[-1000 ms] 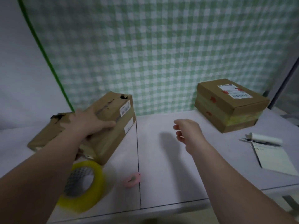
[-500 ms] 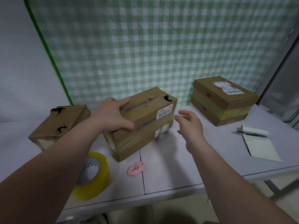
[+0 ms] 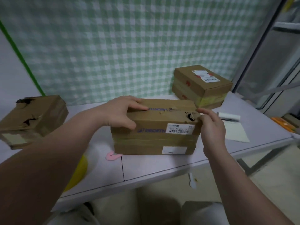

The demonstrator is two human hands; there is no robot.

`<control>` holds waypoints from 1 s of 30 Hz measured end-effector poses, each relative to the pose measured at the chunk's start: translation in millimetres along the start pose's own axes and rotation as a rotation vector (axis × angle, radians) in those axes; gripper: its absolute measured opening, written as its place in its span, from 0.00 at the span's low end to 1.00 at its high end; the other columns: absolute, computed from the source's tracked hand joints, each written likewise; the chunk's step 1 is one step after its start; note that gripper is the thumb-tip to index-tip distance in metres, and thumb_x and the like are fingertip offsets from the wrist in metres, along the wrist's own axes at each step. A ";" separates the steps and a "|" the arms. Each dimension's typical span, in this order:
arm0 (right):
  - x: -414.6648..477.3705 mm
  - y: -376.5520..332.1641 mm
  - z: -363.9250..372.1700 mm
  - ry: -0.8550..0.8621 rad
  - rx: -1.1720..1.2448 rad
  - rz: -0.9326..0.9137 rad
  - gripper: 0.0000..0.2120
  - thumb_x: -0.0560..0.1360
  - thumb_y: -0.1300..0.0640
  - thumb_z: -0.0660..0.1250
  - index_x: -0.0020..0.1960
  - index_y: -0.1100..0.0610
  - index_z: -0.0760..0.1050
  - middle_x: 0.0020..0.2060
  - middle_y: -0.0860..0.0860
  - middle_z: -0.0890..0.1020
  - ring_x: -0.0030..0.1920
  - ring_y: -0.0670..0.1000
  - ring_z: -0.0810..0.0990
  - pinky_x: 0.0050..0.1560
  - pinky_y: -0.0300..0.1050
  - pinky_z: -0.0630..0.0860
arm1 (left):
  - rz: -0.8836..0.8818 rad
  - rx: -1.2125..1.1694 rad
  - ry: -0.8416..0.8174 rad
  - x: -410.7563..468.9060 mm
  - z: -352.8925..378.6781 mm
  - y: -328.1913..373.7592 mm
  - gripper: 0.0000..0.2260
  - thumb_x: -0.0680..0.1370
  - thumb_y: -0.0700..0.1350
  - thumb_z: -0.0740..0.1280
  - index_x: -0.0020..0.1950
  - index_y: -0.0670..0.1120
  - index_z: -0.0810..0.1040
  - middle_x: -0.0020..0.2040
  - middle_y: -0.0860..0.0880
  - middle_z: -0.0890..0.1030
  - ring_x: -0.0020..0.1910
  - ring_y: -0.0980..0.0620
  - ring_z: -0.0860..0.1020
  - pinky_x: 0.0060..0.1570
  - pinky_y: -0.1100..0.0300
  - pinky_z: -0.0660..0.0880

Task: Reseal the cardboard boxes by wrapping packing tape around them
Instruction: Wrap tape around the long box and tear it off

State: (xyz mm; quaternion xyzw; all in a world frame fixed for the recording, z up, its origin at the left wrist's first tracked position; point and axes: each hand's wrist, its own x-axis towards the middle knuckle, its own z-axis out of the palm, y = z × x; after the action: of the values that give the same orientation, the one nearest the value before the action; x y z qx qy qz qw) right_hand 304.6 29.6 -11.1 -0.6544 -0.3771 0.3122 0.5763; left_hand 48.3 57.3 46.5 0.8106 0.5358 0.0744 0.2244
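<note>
At the front middle of the table (image 3: 162,164) stands a brown box (image 3: 155,140). The left hand (image 3: 120,112) grips its top left corner, fingers curled over the top. The right hand (image 3: 212,127) holds its right end with bent fingers. A yellow tape roll (image 3: 79,169) lies to the left, half hidden by the arm.

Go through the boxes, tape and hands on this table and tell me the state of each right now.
Middle box: upright on the table, torn hole on top, held at both ends.
Left box: top torn, untouched.
Far box: yellowish tape band around it, untouched.
Tape roll: on the table, mostly out of sight.
Left hand: grips the middle box's top edge.
Right hand: holds its torn right corner.
</note>
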 end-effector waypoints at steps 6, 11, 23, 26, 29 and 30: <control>-27.1 6.9 0.2 -0.151 -0.016 -0.038 0.10 0.74 0.59 0.62 0.45 0.45 0.77 0.41 0.47 0.79 0.39 0.49 0.76 0.45 0.50 0.74 | 0.073 0.140 0.297 5.8 17.5 14.9 0.25 0.68 0.37 0.69 0.63 0.55 0.77 0.64 0.54 0.75 0.64 0.53 0.70 0.65 0.53 0.66; -34.2 7.9 0.1 -0.189 -0.201 -0.241 0.12 0.74 0.60 0.62 0.46 0.43 0.75 0.55 0.48 0.71 0.54 0.49 0.72 0.59 0.46 0.70 | 0.002 0.085 0.477 4.6 25.7 12.3 0.25 0.70 0.39 0.70 0.66 0.53 0.75 0.69 0.48 0.69 0.67 0.49 0.68 0.68 0.52 0.62; -39.8 20.1 7.4 -0.096 -0.207 -0.373 0.07 0.70 0.56 0.57 0.41 0.52 0.74 0.59 0.48 0.72 0.60 0.47 0.63 0.62 0.47 0.64 | -0.556 -0.092 0.403 4.3 66.5 -55.8 0.09 0.73 0.40 0.68 0.53 0.44 0.76 0.56 0.43 0.78 0.48 0.45 0.77 0.45 0.60 0.69; -47.3 21.4 12.1 0.018 -0.200 -0.363 0.09 0.69 0.55 0.56 0.42 0.53 0.75 0.57 0.48 0.70 0.54 0.44 0.59 0.58 0.41 0.61 | -0.506 -0.035 0.155 6.2 91.6 -69.8 0.19 0.76 0.42 0.64 0.68 0.44 0.72 0.68 0.44 0.73 0.66 0.46 0.71 0.62 0.60 0.66; -51.2 19.3 15.3 0.057 -0.235 -0.376 0.06 0.72 0.58 0.58 0.42 0.51 0.73 0.54 0.47 0.68 0.53 0.47 0.58 0.52 0.36 0.57 | -0.455 0.122 0.159 7.1 103.3 -80.0 0.17 0.76 0.44 0.64 0.65 0.47 0.76 0.65 0.46 0.74 0.67 0.44 0.70 0.64 0.54 0.67; -51.0 18.5 16.2 0.050 -0.262 -0.393 0.06 0.73 0.59 0.60 0.42 0.51 0.74 0.54 0.47 0.68 0.52 0.48 0.58 0.51 0.36 0.57 | -0.459 0.125 0.191 5.4 103.7 -79.3 0.11 0.75 0.43 0.64 0.55 0.48 0.80 0.55 0.46 0.78 0.61 0.41 0.74 0.57 0.52 0.72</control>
State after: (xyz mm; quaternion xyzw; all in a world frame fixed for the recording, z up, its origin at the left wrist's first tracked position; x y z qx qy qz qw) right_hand 266.9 -6.5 -33.0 -0.6452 -0.5201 0.1259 0.5453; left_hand 21.7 58.5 -81.4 0.6694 0.7280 0.0643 0.1331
